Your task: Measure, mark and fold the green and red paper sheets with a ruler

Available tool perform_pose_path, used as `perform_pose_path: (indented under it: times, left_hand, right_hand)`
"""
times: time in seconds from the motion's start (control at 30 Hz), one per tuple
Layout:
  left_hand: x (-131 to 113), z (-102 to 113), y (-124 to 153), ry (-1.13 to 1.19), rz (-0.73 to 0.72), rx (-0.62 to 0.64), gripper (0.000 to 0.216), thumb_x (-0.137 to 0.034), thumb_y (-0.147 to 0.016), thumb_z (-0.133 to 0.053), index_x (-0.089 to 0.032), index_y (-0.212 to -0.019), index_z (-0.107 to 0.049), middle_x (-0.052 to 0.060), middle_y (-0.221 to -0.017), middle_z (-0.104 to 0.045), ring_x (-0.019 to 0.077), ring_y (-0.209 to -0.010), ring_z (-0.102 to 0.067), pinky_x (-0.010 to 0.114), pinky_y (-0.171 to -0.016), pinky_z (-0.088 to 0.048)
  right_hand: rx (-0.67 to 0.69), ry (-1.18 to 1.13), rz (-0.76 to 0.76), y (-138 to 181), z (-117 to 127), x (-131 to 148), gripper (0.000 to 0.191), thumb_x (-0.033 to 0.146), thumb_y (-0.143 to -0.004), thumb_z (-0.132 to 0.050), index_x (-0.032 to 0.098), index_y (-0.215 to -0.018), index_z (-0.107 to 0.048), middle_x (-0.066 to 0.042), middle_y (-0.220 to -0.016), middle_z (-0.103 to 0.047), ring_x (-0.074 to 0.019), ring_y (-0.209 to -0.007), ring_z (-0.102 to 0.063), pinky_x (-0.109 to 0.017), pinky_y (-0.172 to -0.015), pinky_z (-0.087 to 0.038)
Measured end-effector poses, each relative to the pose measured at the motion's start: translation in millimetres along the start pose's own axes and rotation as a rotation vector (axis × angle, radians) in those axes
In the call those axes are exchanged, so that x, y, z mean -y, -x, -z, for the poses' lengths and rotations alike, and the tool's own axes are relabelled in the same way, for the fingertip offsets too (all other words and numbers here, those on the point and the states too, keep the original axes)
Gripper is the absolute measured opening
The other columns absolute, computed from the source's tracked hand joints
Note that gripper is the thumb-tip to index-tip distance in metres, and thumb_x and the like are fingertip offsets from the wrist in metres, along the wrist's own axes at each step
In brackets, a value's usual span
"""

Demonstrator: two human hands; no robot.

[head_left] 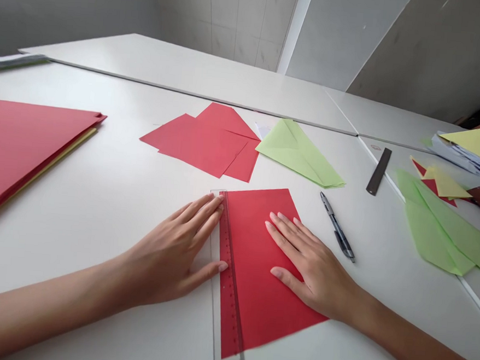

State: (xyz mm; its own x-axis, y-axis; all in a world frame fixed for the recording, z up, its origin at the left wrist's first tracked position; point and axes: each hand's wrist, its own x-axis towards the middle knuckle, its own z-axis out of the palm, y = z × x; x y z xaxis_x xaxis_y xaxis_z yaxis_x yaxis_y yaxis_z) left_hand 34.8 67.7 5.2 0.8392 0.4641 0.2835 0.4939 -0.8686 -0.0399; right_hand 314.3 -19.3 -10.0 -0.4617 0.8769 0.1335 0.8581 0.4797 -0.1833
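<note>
Several white tables (111, 193) pushed edge to edge fill the view, and the nearest one carries everything the hands work on. At its far left lies a big stack of red sheets (16, 142) with a yellow edge showing beneath. Off to the right, across the seam between tables, long green folded paper (445, 233) spreads out, with small yellow and red scraps (443, 183) just behind it. Near the middle, a red sheet (257, 280) lies flat in front of the person, its long side running away from them. A clear ruler (227, 289) lies along this sheet's left edge, overlapping it. Beyond it rest loose red pieces (205, 142) overlapping one another, and just to their right a green folded shape (299, 154). The left hand (177, 252) lies flat and open, fingers together, pressing along the ruler's left side, with the fingertips near its far end and the thumb touching it lower down. The right hand (312, 262) lies palm down on the red sheet, fingers stretched out and slightly spread, gripping nothing. A dark ruler (378, 170) lies near the table seam, well apart from the hands. A pen (337, 228) lies just right of the red sheet, close to the right hand but not touched.
</note>
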Motion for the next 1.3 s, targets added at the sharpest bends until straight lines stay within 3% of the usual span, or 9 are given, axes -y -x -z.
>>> perform_pose_path:
  times: [0.37,0.6,0.77,1.1,1.3]
  left_hand:
    - [-0.8,-3.4,-4.7,0.032,0.007,0.077,0.078,-0.059,-0.099,-0.032,0.002,-0.147,-0.036,0.024,-0.155,-0.034,0.0349,-0.146,-0.030,0.047,-0.118,-0.033]
    - [-1.6,-2.1,-8.7,0.085,0.008,0.116,0.078,-0.058,-0.099,-0.032,0.003,-0.147,-0.032,0.024,-0.156,-0.033,0.0343,-0.147,-0.026,0.047,-0.120,-0.027]
    - [-4.1,2.4,-11.9,0.082,-0.009,0.179,0.075,-0.052,-0.102,-0.029,0.009,-0.146,-0.029,0.028,-0.156,-0.028,0.0351,-0.148,-0.022,0.049,-0.120,-0.023]
    - [-4.6,4.8,-16.3,0.127,0.001,0.209,0.082,-0.058,-0.101,-0.021,0.011,-0.144,-0.029,0.028,-0.155,-0.029,0.0353,-0.148,-0.022,0.050,-0.119,-0.023]
    - [-4.9,2.3,-16.3,0.199,0.057,0.212,0.088,-0.062,-0.095,-0.019,0.008,-0.145,-0.032,0.022,-0.158,-0.029,0.0320,-0.149,-0.021,0.048,-0.121,-0.020]
  right_hand:
    - [0.002,0.002,0.002,3.0,4.1,-3.3,0.064,0.043,-0.103,-0.038,0.015,-0.157,-0.020,-0.010,-0.161,-0.027,-0.0220,-0.151,-0.019,-0.047,-0.123,-0.024]
    - [0.020,0.008,-0.002,3.7,8.0,-4.4,0.064,0.046,-0.103,-0.036,0.006,-0.153,-0.030,-0.013,-0.160,-0.029,-0.0210,-0.151,-0.020,-0.045,-0.123,-0.022]
    - [0.032,0.009,-0.005,4.7,9.5,-5.8,0.065,0.047,-0.103,-0.036,0.006,-0.152,-0.030,-0.014,-0.160,-0.028,-0.0210,-0.151,-0.019,-0.045,-0.124,-0.020]
    - [0.026,0.007,-0.002,5.7,11.1,-7.3,0.065,0.049,-0.103,-0.035,0.004,-0.151,-0.033,-0.015,-0.160,-0.030,-0.0220,-0.150,-0.021,-0.043,-0.124,-0.019]
    - [0.033,0.005,0.001,6.3,10.4,-8.7,0.066,0.050,-0.103,-0.034,0.008,-0.153,-0.030,-0.015,-0.160,-0.029,-0.0216,-0.150,-0.021,-0.046,-0.123,-0.021]
